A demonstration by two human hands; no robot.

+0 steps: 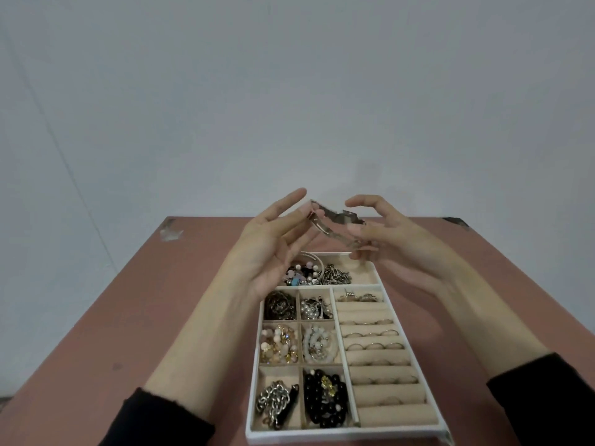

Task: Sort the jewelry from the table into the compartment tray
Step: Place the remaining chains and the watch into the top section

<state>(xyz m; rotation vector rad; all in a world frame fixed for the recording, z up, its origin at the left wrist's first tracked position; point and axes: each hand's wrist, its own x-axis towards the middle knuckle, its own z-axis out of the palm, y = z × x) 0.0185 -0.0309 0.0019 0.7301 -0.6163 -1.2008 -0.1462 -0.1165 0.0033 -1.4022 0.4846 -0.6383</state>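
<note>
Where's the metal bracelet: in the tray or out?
Out. The left hand and right hand hold the metal bracelet between them in the air, over the far end of the tray.

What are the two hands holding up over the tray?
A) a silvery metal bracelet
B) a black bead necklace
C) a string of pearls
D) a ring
A: the left hand and right hand hold a silvery metal bracelet between them above the tray.
</note>
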